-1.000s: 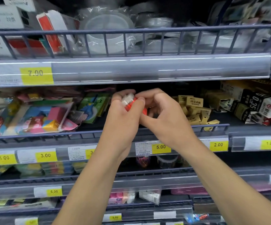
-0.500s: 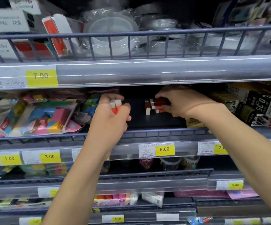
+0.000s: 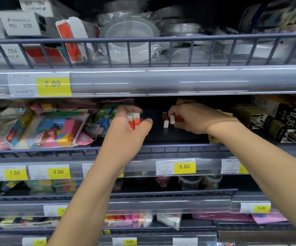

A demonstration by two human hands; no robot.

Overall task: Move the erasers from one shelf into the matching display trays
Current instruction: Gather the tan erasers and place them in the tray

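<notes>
Head view shows a stationery shelf (image 3: 170, 137) between 2 price rails, and the scene runs left to right from bagged colourful erasers (image 3: 42, 128) to a dark bare patch of shelf and then to small boxes (image 3: 289, 121) at far right.

What has just changed: 1 second ago both hands met in front of the shelf around one red-and-white bundle; half a second ago they had parted, and now they work apart. The person's left hand (image 3: 126, 132) keeps its share, fingers curled round 2 red-and-white erasers (image 3: 134, 119) held upright just off the shelf floor. For the task this likely means the left hand serves as a holding stack while the right gathers more, so no eraser has yet reached a display tray (no tray can be made out here).

On the bare patch, a loose eraser (image 3: 165, 119) stands just beside the right hand's fingers, apart from the left hand. The right hand (image 3: 195, 119) reaches deeper in, its grip clamped on another eraser (image 3: 176, 119), white end toward the loose one.

Against the frame half a second ago, the right hand sits slightly lower and nearer the loose eraser, and the left hand has drifted a little right, toward the bare patch. The 5.00 price tag (image 3: 184, 166) below stays partly clear of both forearms.
</notes>
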